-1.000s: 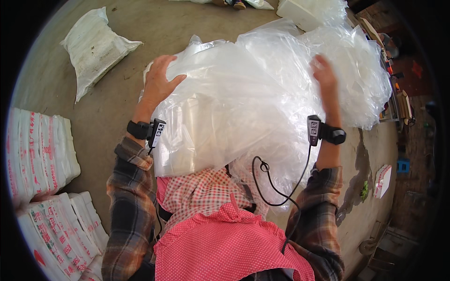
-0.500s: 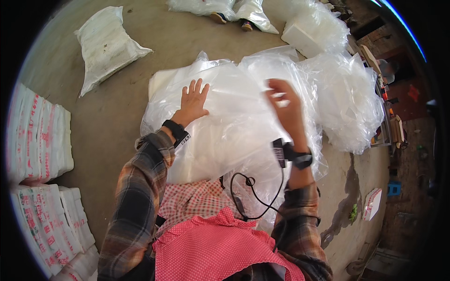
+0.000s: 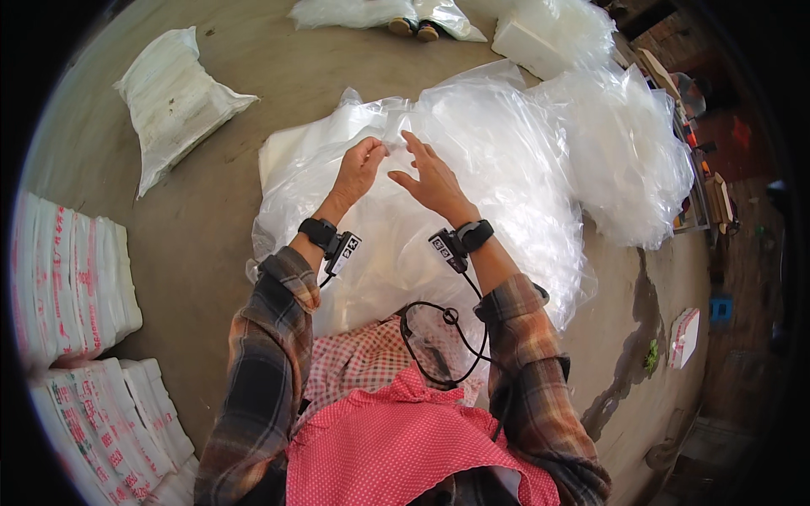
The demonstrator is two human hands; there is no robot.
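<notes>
A broad heap of clear plastic sheets (image 3: 472, 202) lies in front of me, crinkled and shiny, with whitish flat layers at its left edge. My left hand (image 3: 356, 175) is closed in a pinch over the far middle of the heap, with a bit of the film at its fingertips. Close to its right, my right hand (image 3: 434, 181) is open, its fingers stretched out and the thumb apart, above the same film. A black wrist strap (image 3: 318, 232) with a small device sits on each wrist, and a black cable (image 3: 405, 325) loops down between my arms.
A bulging white sack (image 3: 173, 101) lies at the far left. Printed white bundles (image 3: 72, 282) are stacked at the left. More bagged clear plastic (image 3: 624, 160) rests on the right, and another person's shoes (image 3: 413, 29) show at the far side. A wet streak (image 3: 633, 346) marks the floor.
My right hand has swung left from the right of the heap to beside my left hand. The left hand has gone from spread flat to a pinch on the film.
</notes>
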